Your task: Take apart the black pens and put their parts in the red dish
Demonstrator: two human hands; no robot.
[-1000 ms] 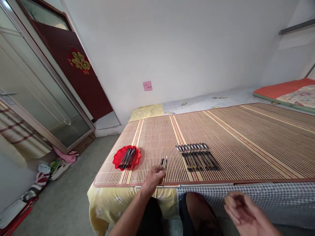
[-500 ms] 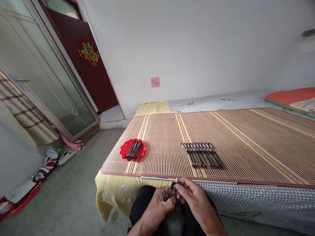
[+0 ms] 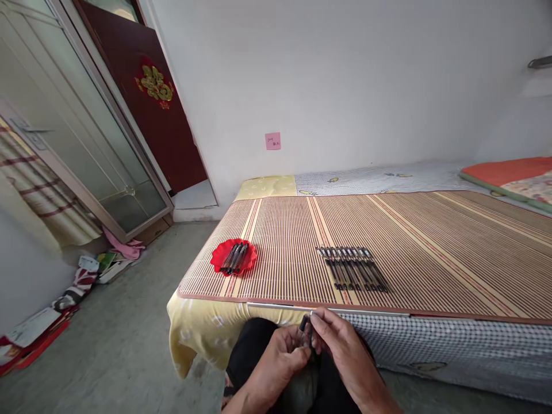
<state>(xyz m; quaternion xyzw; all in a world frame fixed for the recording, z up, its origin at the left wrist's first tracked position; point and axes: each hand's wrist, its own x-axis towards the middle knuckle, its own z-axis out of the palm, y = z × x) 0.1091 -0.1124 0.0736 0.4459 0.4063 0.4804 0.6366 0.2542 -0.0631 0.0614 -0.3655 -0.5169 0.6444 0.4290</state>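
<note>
Both hands are close together over my lap, just in front of the bed's edge. My left hand (image 3: 288, 353) is closed around a pen (image 3: 303, 323), its black end sticking up past the fingers. In my right hand (image 3: 338, 339), thumb and fingers pinch a slim dark pen part with a pale, shiny tip (image 3: 311, 314). Fingers hide most of both pieces, so I cannot tell whether they touch. Beyond my hands, a row of black pens (image 3: 353, 270) lies side by side on the mat. Several more dark pens (image 3: 234, 258) rest in a red scalloped dish (image 3: 216, 258) to the left.
A striped bamboo mat (image 3: 280, 230) covers the bed, with yellow cloth (image 3: 198, 328) and checked cloth (image 3: 431, 345) hanging at its front. An orange folded cover (image 3: 509, 169) lies at the far right. Clutter (image 3: 81, 282) lines the floor at left, below a glazed door (image 3: 95, 132).
My hands stay together over my lap with only slight finger movement. The view has shifted a little; the pens on the mat and the dish stay put.
</note>
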